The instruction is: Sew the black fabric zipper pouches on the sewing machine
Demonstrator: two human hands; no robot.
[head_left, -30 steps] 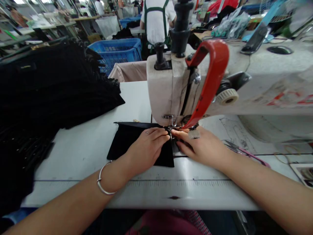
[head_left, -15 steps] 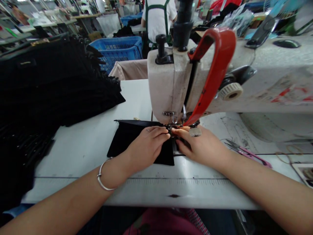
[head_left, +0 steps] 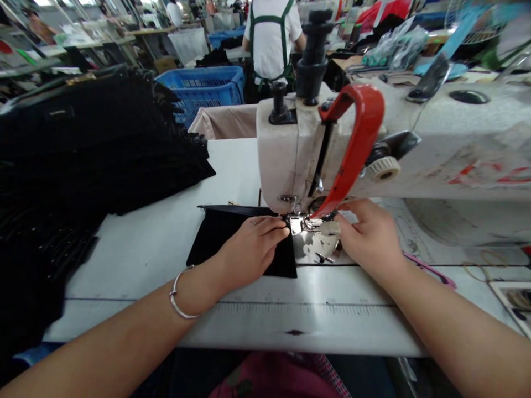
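Note:
A small black fabric piece [head_left: 215, 237] lies on the white table, its right edge at the presser foot [head_left: 296, 224] of the sewing machine [head_left: 290, 155]. My left hand [head_left: 251, 249] rests flat on the fabric, fingers stretched toward the foot. My right hand [head_left: 369, 235] is to the right of the foot beside the bare metal plate [head_left: 313, 249], fingers curled near the base of the red guard [head_left: 352, 149]; whether they hold anything I cannot make out. A silver bangle sits on my left wrist.
A big heap of black fabric pieces [head_left: 83, 149] fills the left of the table. Pink-handled scissors [head_left: 431, 271] lie right of my right hand. Blue crates [head_left: 203, 88] and a person in a white shirt [head_left: 274, 38] are behind the machine.
My right hand has drawn back to the right from the presser foot, baring the metal plate. My left hand stays on the fabric.

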